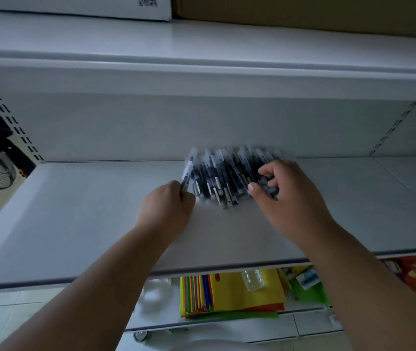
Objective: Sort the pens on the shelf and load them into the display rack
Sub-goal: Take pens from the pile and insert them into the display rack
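Pens (223, 177): a dense heap of dark-bodied pens with clear barrels and light metallic tips, lying on the white shelf (80, 211) near its back wall. Most lie roughly parallel, tips toward the shelf's front edge. The image is motion-blurred; no count is possible. One pen (188, 171) lies at the heap's left edge, slightly tilted.

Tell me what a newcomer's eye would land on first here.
First, the pile of dark pens at the back of the white shelf, blurred. The left hand pinches a pen at the pile's left edge; the right hand curls into its right side. Below, bright coloured folders catch the eye.
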{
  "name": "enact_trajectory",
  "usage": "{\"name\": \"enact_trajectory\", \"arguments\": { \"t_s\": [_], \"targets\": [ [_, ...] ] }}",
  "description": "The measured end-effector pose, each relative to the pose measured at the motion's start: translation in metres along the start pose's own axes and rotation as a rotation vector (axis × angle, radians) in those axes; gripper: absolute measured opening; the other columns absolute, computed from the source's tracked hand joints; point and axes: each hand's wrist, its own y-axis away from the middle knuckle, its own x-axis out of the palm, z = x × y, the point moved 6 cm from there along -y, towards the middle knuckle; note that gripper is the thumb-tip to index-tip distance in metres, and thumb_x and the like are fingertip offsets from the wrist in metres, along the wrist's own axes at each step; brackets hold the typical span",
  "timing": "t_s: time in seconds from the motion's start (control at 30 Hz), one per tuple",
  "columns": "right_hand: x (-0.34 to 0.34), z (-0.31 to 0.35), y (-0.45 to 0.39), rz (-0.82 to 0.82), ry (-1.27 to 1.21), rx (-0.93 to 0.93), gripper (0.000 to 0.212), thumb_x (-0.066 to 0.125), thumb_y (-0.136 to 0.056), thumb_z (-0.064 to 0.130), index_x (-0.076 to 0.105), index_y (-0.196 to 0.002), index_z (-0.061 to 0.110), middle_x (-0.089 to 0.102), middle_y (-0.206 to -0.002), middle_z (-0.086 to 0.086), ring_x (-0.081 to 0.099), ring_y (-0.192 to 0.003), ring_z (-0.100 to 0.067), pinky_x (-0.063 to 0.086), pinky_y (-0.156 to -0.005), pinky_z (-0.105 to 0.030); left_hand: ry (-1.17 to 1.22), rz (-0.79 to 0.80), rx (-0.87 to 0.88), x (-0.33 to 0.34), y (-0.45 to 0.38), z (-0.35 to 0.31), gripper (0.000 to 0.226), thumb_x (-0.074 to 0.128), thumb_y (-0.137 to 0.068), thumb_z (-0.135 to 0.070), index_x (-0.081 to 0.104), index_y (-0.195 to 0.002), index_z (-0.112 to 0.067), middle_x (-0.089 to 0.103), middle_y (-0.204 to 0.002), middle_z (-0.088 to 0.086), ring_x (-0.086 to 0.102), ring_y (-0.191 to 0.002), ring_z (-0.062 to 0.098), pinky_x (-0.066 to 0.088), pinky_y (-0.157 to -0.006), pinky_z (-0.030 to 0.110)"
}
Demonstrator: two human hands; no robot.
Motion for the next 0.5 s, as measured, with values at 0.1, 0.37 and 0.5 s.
{"name": "enact_trajectory", "arguments": {
  "t_s": [0.1, 0.37, 0.5],
  "targets": [
    [0.006, -0.022, -0.002, 0.006, -0.009, 0.097, 0.03, 0.064, -0.091, 0.039, 0.058, -0.115, 0.021, 0.055, -0.109, 0.008, 0.052, -0.084, -0.006, 0.033, -0.061, -0.013, 0.347, -0.048, -0.017, 0.005, 0.021, -0.001, 0.027, 0.049, -0.092, -0.02, 0.04, -0.069, -0.01, 0.045, -0.061, 0.004, 0.039, -0.056, 0.023, 0.026, -0.051, 0.032],
    [0.03, -0.041, -0.019, 0.083, 0.045, 0.171, 0.026, 0.066, -0.091, 0.032, 0.058, -0.111, 0.017, 0.057, -0.104, 0.002, 0.058, -0.091, -0.018, 0.05, -0.079, -0.034, 0.988, 0.151, -0.095, 0.018, 0.055, -0.017, 0.019, 0.043, -0.101, -0.008, 0.061, -0.095, -0.013, 0.041, -0.06, 0.002, 0.036, -0.052, 0.016, 0.03, -0.046, 0.029],
    [0.046, -0.044, -0.022, 0.153, 0.125, 0.191, 0.031, 0.065, -0.092, 0.025, 0.057, -0.12, 0.015, 0.062, -0.11, -0.005, 0.06, -0.097, -0.025, 0.046, -0.078, -0.031, 1.064, 0.201, -0.139, 0.02, 0.06, -0.017, 0.029, 0.038, -0.102, -0.002, 0.063, -0.106, -0.017, 0.046, -0.066, 0.005, 0.039, -0.057, 0.02, 0.033, -0.049, 0.028]
  ]
}}
